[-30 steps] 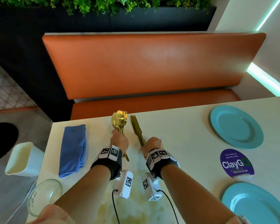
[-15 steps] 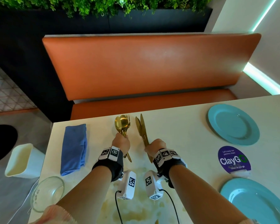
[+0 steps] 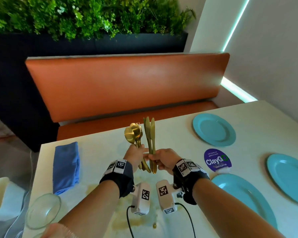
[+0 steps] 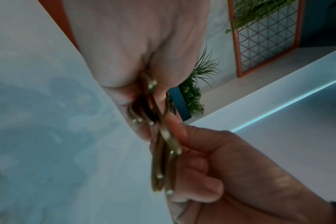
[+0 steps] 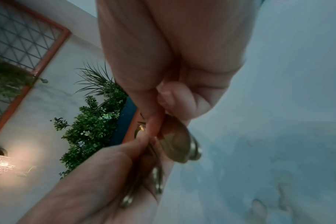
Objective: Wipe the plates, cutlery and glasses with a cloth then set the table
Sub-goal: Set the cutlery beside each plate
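My left hand (image 3: 136, 156) grips a bundle of gold spoons and forks (image 3: 133, 134) by the handles, heads up, above the table. Right beside it my right hand (image 3: 159, 159) pinches gold knives (image 3: 150, 133), blades up. The two hands touch, and the handle ends (image 4: 163, 166) hang below them in the left wrist view. A folded blue cloth (image 3: 65, 166) lies at the table's left. Three teal plates lie at the right: one far (image 3: 213, 129), one near (image 3: 244, 198), one at the frame's edge (image 3: 289, 177). A clear glass (image 3: 43, 212) is at the near left corner.
The white table (image 3: 170, 134) bears a yellowish smear near me and a purple ClayGo sign (image 3: 217, 160) between the plates. An orange bench (image 3: 127, 86) runs along the far side. A white bin (image 3: 0, 194) is off the table's left edge.
Both hands lifted their cutlery off the table and brought the two bundles together, more upright. The view tilted and shifted so that a third plate shows.
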The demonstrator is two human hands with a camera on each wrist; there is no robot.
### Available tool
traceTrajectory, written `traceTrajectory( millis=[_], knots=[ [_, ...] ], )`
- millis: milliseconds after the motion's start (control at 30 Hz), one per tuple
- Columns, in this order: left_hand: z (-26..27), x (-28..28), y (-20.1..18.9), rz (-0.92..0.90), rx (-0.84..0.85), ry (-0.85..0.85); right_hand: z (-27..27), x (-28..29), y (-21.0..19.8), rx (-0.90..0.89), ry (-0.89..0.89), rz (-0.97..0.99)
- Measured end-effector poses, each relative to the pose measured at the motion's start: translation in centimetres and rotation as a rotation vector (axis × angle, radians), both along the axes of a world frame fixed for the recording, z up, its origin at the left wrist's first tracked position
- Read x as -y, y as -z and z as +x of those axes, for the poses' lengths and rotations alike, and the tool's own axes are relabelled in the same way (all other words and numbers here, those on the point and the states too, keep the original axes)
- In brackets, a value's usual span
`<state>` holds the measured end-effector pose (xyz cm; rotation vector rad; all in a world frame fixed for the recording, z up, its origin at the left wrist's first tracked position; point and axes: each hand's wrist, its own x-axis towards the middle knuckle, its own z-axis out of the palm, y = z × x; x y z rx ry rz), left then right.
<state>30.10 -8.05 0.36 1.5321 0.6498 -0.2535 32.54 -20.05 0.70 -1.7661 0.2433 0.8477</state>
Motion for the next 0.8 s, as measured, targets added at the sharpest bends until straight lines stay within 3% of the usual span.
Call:
traceTrajectory(
  millis=[267, 500, 600, 800],
  knots=[
    [-4.1, 4.1, -1.1, -0.046, 0.027, 0.089, -5.4, 3.6, -1.6, 0.122, -0.037, -0.179],
    [-7.2, 8.5, -0.3, 0.01, -0.012, 0.079, -11.2, 8.0, -1.1, 0.131, 0.255, -0.108],
    [-8.5, 9.9, 0.1, -0.058, -0.019, 0.001, -12.8, 10.7, -0.2, 0.135, 0.339, -0.17],
    [-10.6, 10.2, 0.9, -0.052, -0.034, -0.048, -16.2, 16.5, 1.6, 0.09, 0.211, -0.442]
  ],
)
